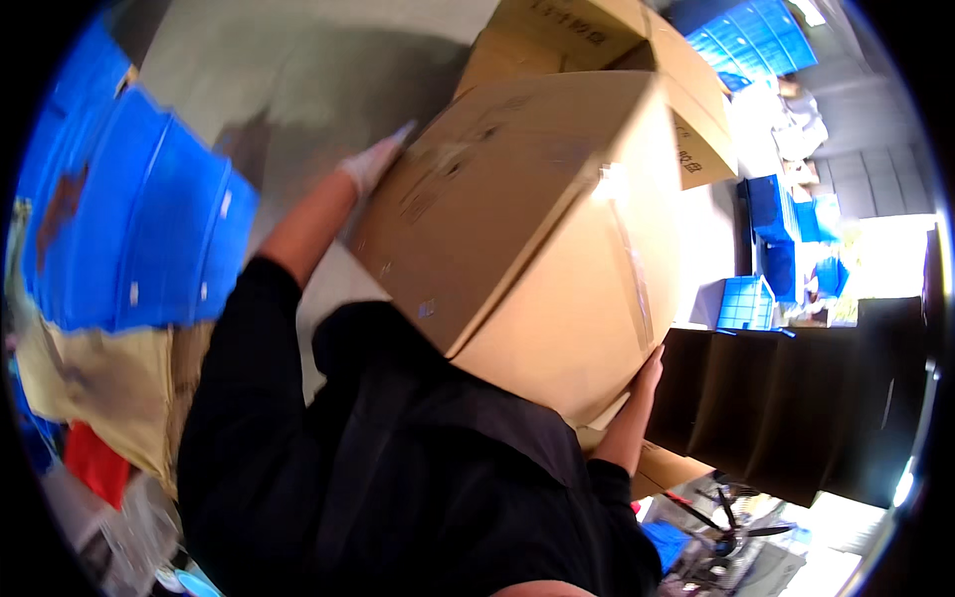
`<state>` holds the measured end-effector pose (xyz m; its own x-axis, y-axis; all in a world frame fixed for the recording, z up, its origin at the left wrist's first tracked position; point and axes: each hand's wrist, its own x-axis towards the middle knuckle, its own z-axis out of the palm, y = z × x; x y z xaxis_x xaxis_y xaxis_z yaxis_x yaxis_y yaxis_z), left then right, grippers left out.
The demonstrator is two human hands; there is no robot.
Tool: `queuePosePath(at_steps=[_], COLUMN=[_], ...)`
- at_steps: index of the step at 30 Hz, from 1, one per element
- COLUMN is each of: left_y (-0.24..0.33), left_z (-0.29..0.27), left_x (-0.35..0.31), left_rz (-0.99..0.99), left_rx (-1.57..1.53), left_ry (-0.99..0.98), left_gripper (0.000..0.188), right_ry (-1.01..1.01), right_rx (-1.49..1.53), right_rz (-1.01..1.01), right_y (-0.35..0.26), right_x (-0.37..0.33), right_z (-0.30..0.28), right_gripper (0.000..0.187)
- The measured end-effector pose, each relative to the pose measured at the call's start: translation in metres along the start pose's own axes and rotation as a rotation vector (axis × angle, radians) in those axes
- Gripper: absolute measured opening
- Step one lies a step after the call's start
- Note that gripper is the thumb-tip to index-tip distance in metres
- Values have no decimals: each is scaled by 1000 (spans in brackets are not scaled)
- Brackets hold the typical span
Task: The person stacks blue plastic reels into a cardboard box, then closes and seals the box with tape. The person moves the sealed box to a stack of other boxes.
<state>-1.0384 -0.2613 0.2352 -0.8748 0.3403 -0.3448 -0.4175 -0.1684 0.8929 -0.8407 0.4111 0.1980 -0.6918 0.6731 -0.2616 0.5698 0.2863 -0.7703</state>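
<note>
A large brown cardboard box (497,179) is tilted in front of my chest, its taped side (587,308) turned toward me and to the right. My left hand (373,167), in a whitish glove, presses against the box's left side; its fingers are blurred and partly hidden. Low on the right side, my right hand (649,376) grips the same box by its edge, with some fingers out of sight behind it. Both arms are spread around the box, and its near corner almost meets my dark clothing.
Beyond the held box stands another cardboard carton (557,35) with printed sides. Stacked blue plastic crates (164,219) rise at the left. A dark shelf-like unit (766,398) stands at the right, with more blue bins (776,229) behind it. A dark star-shaped chair base (731,532) lies lower right.
</note>
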Motion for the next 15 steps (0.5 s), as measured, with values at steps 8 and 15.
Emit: queuePosePath(at_steps=[8,15], left_y=[-17,-64], left_z=[-33,-129], left_x=[80,211], left_rz=[-139,-383], left_rx=[-194,-385], left_ry=[198,118], left_gripper=[50,57], right_ry=[-54,-17], right_rx=[-787,-661], right_rz=[-280,-61], right_y=[-87,-136], right_x=[124,147], right_z=[100,160], right_gripper=[51,57])
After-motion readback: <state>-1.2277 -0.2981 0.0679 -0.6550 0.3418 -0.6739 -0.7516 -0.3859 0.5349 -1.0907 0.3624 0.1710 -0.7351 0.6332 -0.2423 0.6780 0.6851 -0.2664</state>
